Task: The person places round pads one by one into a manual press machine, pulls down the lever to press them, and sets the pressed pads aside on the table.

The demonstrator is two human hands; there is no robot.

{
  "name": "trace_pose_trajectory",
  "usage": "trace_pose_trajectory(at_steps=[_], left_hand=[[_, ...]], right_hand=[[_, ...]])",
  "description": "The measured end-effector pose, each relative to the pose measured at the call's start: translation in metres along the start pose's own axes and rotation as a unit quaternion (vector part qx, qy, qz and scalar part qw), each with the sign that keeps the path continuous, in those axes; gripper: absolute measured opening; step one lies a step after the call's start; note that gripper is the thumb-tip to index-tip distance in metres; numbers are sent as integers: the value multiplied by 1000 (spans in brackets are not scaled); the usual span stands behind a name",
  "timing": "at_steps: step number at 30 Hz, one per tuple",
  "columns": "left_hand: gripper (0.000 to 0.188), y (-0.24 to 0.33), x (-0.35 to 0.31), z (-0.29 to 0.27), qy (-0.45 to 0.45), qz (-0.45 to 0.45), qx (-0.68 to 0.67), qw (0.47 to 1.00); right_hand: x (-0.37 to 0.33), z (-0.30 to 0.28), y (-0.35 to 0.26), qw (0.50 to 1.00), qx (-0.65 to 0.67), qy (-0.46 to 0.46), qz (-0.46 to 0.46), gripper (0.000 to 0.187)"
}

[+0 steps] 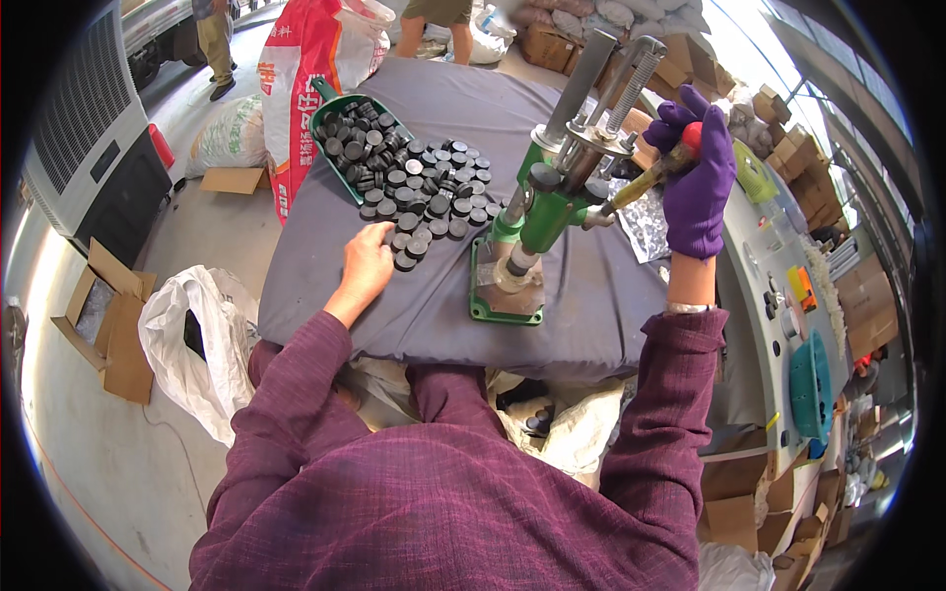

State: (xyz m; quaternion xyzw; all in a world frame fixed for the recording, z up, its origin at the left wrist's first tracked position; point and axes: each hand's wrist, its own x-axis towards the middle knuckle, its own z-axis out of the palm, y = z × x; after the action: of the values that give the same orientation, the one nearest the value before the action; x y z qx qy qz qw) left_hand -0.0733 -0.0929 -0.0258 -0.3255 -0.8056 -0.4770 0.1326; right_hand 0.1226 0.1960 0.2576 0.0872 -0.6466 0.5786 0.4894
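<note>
My bare left hand (367,264) rests at the near edge of a heap of small round black discs (434,187), its fingers bent together at the pieces; what they pinch, if anything, is hidden. Some of the discs lie in a green scoop (343,108), others are spread over the grey cloth. A green hand press (532,217) with an upright spring and a square base stands right of the heap. In a purple glove, my right hand (698,182) is closed round the press's lever (645,179), by its red knob (692,140).
The cloth-covered table (394,325) fills the middle. A red and white sack (301,108) stands behind its left side. White plastic bags (197,335) hang low at the left. To the right, a bench (764,286) carries a teal basket (810,389). Two people stand beyond the table.
</note>
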Motion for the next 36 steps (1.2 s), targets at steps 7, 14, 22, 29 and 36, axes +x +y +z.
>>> trace_pose_trajectory(at_steps=[7,14,22,29,36], left_hand=[[32,37,-5,1,-32,85,121,989],[36,41,6,13,-68,54,227,970],[38,105,1,37,-134,131,-47,981],[39,120,0,68,-183,43,-98,977],[46,123,0,89,-126,74,-111,983]], right_hand=[[4,-3,1,1000,-10,-4,-5,36],[14,6,-15,998,-52,-34,-2,36],[12,4,-14,998,-52,-26,18,35],[10,6,-14,995,-90,-30,15,40],[5,10,-17,995,-98,-16,18,40]])
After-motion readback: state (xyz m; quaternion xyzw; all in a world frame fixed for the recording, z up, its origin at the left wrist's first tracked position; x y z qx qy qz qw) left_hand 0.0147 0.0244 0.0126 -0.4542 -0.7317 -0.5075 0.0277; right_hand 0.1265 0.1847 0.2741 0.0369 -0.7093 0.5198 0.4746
